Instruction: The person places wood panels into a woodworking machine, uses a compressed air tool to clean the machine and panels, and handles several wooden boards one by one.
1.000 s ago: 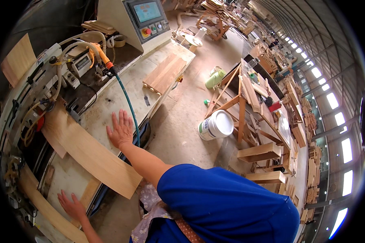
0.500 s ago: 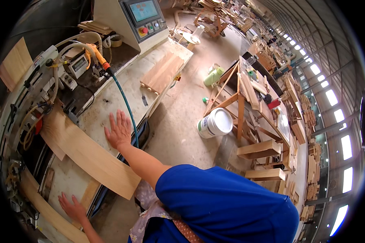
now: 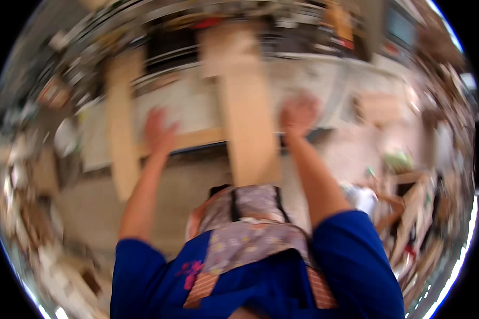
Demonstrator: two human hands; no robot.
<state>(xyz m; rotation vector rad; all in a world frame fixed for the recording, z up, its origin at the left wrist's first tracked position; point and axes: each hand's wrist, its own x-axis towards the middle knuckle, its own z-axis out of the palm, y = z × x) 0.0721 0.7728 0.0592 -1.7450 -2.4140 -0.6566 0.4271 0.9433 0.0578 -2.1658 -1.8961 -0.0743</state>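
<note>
The picture is smeared by motion. A long pale wooden board (image 3: 248,117) lies between my hands, its far end under the machine and its near end reaching past the table edge toward my apron. Left of it, my left hand (image 3: 159,132) is over the pale worktable (image 3: 189,103), thumb apart from the fingers and nothing in it. To the board's right, my right hand (image 3: 300,114) is over the table near its front edge; its fingers are too blurred to read. A second narrow board (image 3: 121,127) sits left of my left hand, also overhanging the front edge.
A machine with dark rails (image 3: 170,45) runs along the far side. At right stand a control panel with a screen (image 3: 400,27), a wooden piece (image 3: 378,108) on the table and a white bucket (image 3: 363,201). Wood stacks (image 3: 42,170) fill the left.
My view has swung left and down, so both boards now point toward me. Both hands stay over the table on either side of the long board; the right hand's spread fingers have become blurred.
</note>
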